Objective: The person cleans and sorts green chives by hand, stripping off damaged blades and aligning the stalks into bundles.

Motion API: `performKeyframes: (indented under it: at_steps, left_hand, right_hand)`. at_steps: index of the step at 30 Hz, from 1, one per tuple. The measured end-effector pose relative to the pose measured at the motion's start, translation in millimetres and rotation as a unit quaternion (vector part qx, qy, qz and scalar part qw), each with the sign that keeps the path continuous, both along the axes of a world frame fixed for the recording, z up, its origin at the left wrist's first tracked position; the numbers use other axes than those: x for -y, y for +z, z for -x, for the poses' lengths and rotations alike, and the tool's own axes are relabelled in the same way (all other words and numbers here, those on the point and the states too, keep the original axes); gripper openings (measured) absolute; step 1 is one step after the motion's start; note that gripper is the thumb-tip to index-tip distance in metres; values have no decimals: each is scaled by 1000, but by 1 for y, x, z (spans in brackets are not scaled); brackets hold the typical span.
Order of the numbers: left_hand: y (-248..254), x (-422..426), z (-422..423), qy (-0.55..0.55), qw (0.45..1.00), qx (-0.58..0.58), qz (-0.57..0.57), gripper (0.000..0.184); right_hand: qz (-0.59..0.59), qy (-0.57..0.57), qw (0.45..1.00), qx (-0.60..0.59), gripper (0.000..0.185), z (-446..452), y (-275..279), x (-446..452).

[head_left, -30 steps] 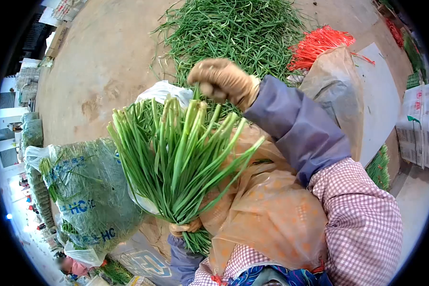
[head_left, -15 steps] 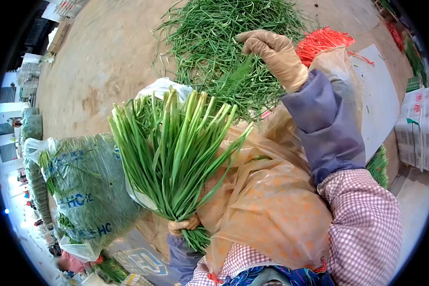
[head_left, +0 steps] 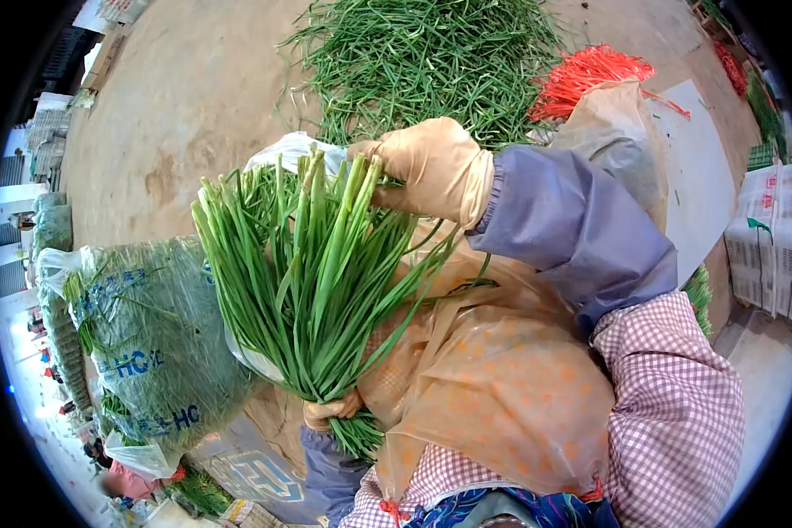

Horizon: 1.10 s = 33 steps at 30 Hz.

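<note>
While the left hand (head_left: 333,410), in a tan glove, was clamped around the narrow lower part of a fan-shaped bundle of long green stalks (head_left: 308,290), the right hand (head_left: 436,167), gloved alike, was up at the pale ends along the bundle's top. In the head view, the right fingertips were partly hidden behind those ends, so whether they had closed on any stalk could not be told. The two hands were well apart, at opposite ends of the bundle, which stood tilted in front of the person's body, its stalks spreading upward from the left grip.

Just behind the bundle's top showed a crumpled white plastic bag (head_left: 290,148). Farther beyond the bundle, a broad heap of loose green stalks (head_left: 422,66) lay on the brown floor (head_left: 176,106), and beyond the bundle to the right was a tangle of thin red strips (head_left: 590,77). Just left of the bundle stood a bulky clear plastic package with blue lettering (head_left: 150,343), full of greens. Right of the bundle's lower part spread a translucent tan plastic cover with orange spots (head_left: 510,387). Well to the bundle's right stood a white crate with red print (head_left: 766,238).
</note>
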<state>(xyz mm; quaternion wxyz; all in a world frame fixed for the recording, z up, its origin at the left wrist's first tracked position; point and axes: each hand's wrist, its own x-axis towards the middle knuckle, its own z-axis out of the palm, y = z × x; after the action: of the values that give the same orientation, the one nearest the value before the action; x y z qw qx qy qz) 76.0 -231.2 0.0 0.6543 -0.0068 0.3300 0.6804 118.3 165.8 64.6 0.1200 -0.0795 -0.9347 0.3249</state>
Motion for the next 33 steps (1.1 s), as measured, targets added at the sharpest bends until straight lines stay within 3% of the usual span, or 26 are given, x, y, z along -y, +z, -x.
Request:
performKeyframes:
  at_steps: [3,4,6,10,12,13,16,21,25,28,29,30,32,33]
  left_hand:
    - [1,-1,0,-1,1000,1,3,47]
    - [1,-1,1,-3,1000,3,5,46]
    - [1,-1,2,-7,1000,4,7,46]
    - [3,0,2,-10,1000,8,14,46]
    - [2,-2,3,-14,1000,10,15,46]
    - [2,-3,3,-17,1000,11,17,46]
    - [4,-4,6,-23,1000,11,19,46]
    - [10,-3,8,-30,999,14,27,45]
    - [7,-1,6,-32,999,13,30,45]
    - [7,2,5,-32,999,12,32,45]
    - [6,3,5,-31,999,10,33,45]
    - [6,3,5,-33,999,9,34,45]
    - [7,3,5,-31,999,9,33,45]
    - [7,4,5,-30,999,9,33,45]
  right_hand:
    - [23,22,976,215,33,6,14,-6]
    - [87,15,971,222,34,7,3,-8]
    - [206,39,945,250,54,12,-20,-9]
    - [373,43,899,226,47,9,-25,-1]
    - [363,16,900,242,44,14,-26,-2]
    - [397,2,891,219,27,19,-36,2]
    - [545,28,822,164,25,17,-52,5]
    - [425,-55,893,141,18,16,-48,13]
    - [454,-72,885,80,20,22,-57,18]
    - [518,-145,843,28,24,21,-63,17]
    - [426,-160,890,-19,29,28,-94,4]
    - [384,-203,895,-104,9,28,-102,-10]
    - [265,-302,908,-123,15,19,-113,-67]
    - [282,-350,887,-105,20,12,-105,-91]
